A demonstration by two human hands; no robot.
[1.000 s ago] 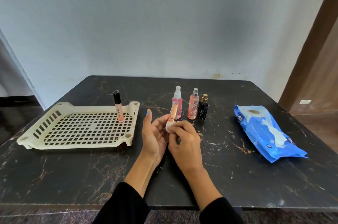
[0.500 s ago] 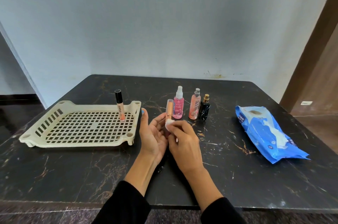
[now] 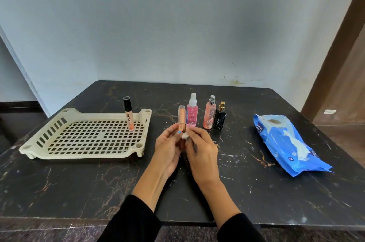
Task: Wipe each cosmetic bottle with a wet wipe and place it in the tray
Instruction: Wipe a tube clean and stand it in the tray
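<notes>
Right now the left hand has its grip around the lower part of a slim rose-gold tube with a clear cap, held upright at the centre of the frame above the tabletop. The right hand pinches a small wad of wet wipe against the tube's base.

Several things could go wrong from here, as I judge it. A wet, smooth tube may slip through the fingers, since only its lower part is held. It sits just in front of the pink spray bottle, the peach spray bottle and the small black bottle, standing close together at centre; a wide elbow or a dropped tube could topple them. Rubbing near the cap might loosen it. In the cream slotted tray at centre left, the lip gloss stands upright on an open grid, so setting the tube down carelessly beside it could knock it over.

Writing: the gloss tube reads "LIPGLOSS" vertically. The blue wipe pack at centre right shows "mee" with a partly readable word beneath; its smaller print is too blurred to read.
</notes>
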